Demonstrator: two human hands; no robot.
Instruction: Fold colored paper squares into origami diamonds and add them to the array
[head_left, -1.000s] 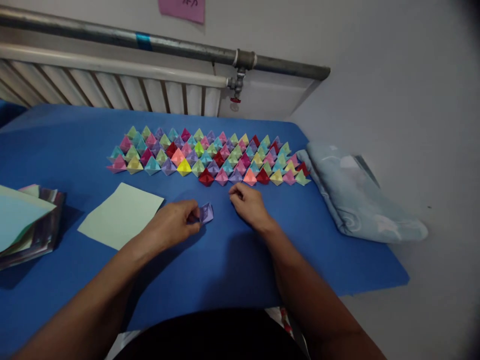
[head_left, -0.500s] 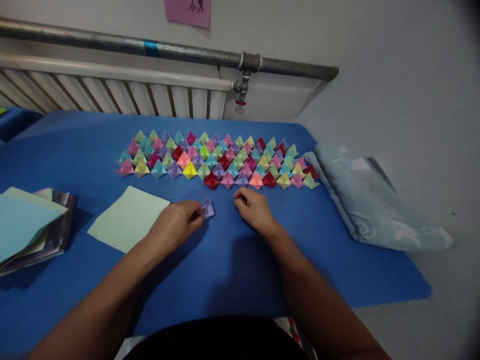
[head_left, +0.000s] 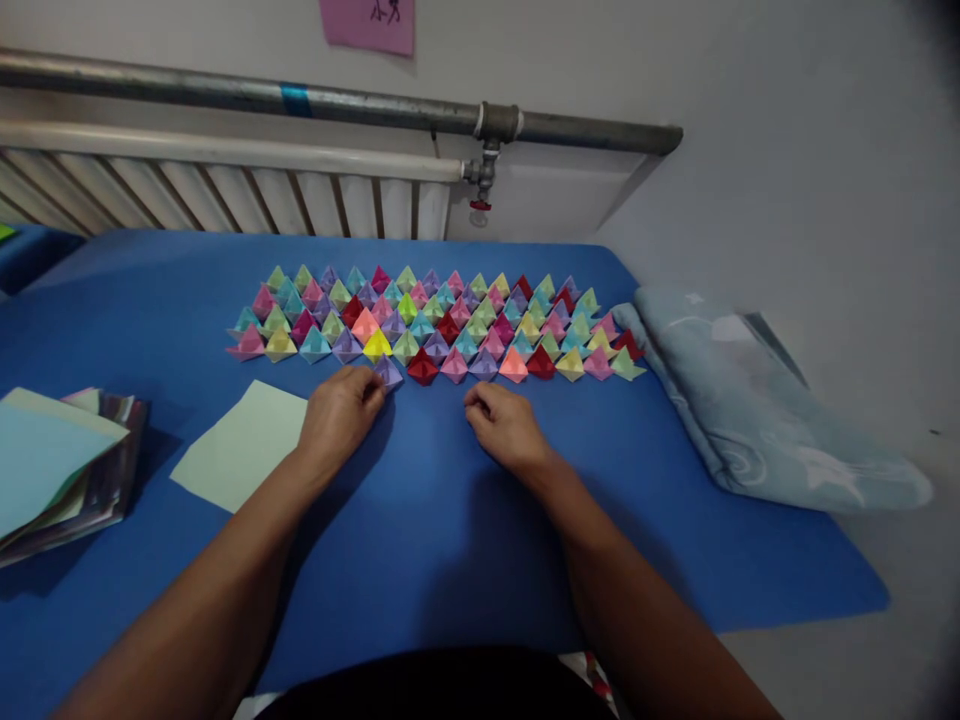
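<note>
My left hand pinches the left side of a purple paper boat. That boat is at the left end of the front row, beside a dark red paper boat and in front of a yellow paper boat. My right hand rests on the table with its fingers curled in, just in front of the row; whether anything is inside them is hidden. Behind both hands, many-coloured folded boats stand in several close rows. A pale green paper sheet lies left of my left forearm, which covers part of it.
On the blue table, a stack of coloured paper sits at the far left. A folded grey-blue cloth lies at the right against the wall. Behind the table are a white radiator, a metal pipe and a red-handled valve.
My left hand has carried the purple boat away from me and a little left, up to the front row. The right hand stays almost where it was. The view has shifted slightly.
</note>
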